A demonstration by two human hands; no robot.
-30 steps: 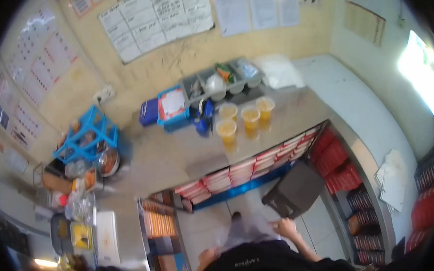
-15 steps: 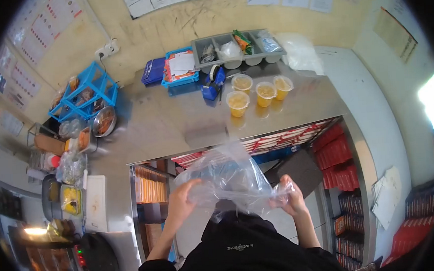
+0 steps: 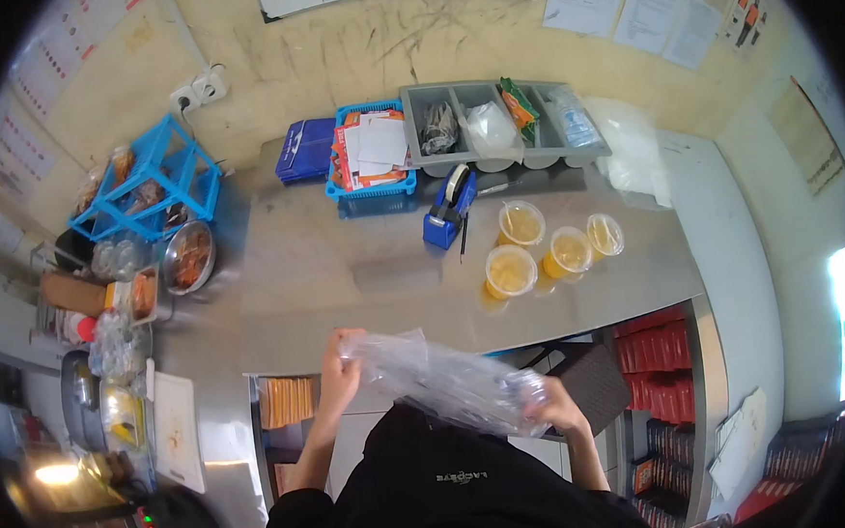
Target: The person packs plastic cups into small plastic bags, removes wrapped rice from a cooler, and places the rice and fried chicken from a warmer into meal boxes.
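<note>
A clear plastic bag (image 3: 439, 377) is stretched between my two hands, in front of my body and just short of the counter's front edge. My left hand (image 3: 340, 371) grips its upper left end. At its right end, my right hand (image 3: 559, 409) is closed on the bunched plastic. Nothing shows inside the bag. Beyond it on the steel counter (image 3: 348, 312) stand several lidded cups of yellow drink (image 3: 511, 271), grouped to the right. A blue tape dispenser (image 3: 450, 209) and a dark pencil (image 3: 465, 239) lie to their left.
Along the wall sit a blue basket of papers (image 3: 372, 151), a grey divided tray (image 3: 541, 150) and a stack of white bags (image 3: 629, 155). To the left are a blue rack (image 3: 152, 184), a metal bowl of food (image 3: 190, 257) and a white cutting board (image 3: 177, 432). Red boxes (image 3: 653, 356) fill shelves below.
The bag, puffed open before, is now pulled flatter and slants down to the right. My left hand has risen slightly. The view has shifted, so the counter items appear lower.
</note>
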